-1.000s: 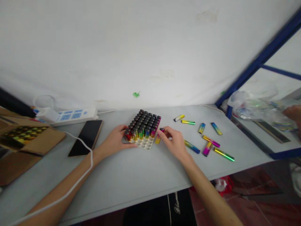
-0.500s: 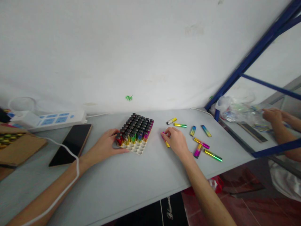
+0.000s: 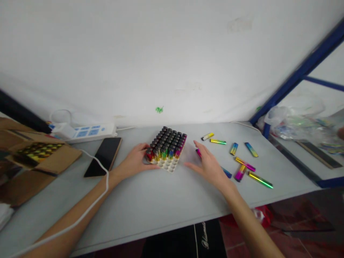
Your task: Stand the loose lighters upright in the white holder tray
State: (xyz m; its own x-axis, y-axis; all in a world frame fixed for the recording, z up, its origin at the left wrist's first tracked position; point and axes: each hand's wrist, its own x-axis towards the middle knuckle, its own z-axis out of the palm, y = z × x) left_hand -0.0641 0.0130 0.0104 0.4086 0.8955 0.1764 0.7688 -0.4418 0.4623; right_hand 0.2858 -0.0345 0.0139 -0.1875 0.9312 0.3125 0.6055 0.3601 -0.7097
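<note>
A white tray [image 3: 170, 165] with round holes stands on the table, mostly filled with upright, black-topped batteries [image 3: 168, 141] in shiny red, gold, green, blue and pink. The front corner holes hold nothing. My left hand [image 3: 137, 159] grips the tray's left side, thumb along the front. To the right of the tray, my right hand [image 3: 208, 165] is open, thumb and fingers apart. Partly hidden behind its fingers lies a pink battery [image 3: 198, 152]; a blue one [image 3: 227, 172] shows beside the wrist. Several loose batteries [image 3: 245, 163] lie farther right.
On the left are an open cardboard box [image 3: 67, 156] with yellow-black pieces, a black phone [image 3: 103, 156] and a white power strip [image 3: 92, 132]. A white cable [image 3: 106, 186] crosses my left forearm. A blue frame [image 3: 282, 86] and plastic bags [image 3: 292, 123] stand at right.
My view has swung left, so everything sits farther right. The right hand has opened from its pinch at the pink-and-yellow battery, which stays on the table. My left hand keeps its hold.
</note>
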